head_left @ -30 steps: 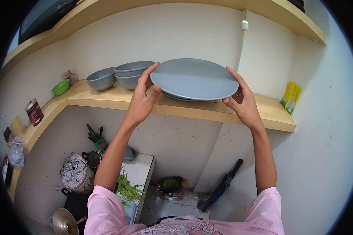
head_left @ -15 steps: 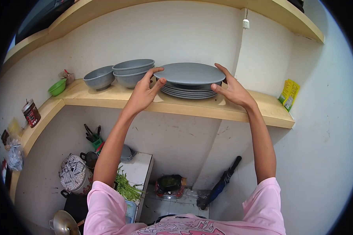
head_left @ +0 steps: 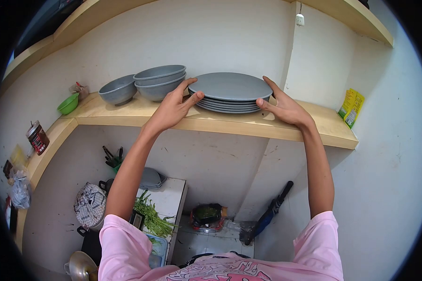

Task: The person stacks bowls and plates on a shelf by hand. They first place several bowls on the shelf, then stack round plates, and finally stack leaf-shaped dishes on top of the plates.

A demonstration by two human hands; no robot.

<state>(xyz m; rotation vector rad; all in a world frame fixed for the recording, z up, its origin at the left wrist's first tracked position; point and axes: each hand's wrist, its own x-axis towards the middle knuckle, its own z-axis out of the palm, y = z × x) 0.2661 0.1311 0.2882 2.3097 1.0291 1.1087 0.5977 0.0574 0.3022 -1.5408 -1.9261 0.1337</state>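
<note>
A stack of grey plates (head_left: pixel 229 105) sits on the wooden shelf, and the top plate (head_left: pixel 232 85) rests level on the others. My left hand (head_left: pixel 176 105) grips its left rim, thumb at the front and fingers behind the edge. At the opposite rim, my right hand (head_left: pixel 283 107) holds it the same way. Left of the stack are two nested grey bowls (head_left: pixel 159 82), close to my left fingers. Another grey bowl (head_left: pixel 118 90) stands beside them.
The wooden shelf (head_left: pixel 309 133) also carries a green bowl (head_left: pixel 69 104), a dark jar (head_left: pixel 37 137) and a yellow-green packet (head_left: pixel 351 107). An upper shelf (head_left: pixel 347 23) runs overhead. Below are a white counter (head_left: pixel 173 187) with green vegetables (head_left: pixel 152 218) and a leaning umbrella (head_left: pixel 269 213).
Both hands have lowered the top plate onto the stack, closing the gap beneath it. The camera view has shifted slightly.
</note>
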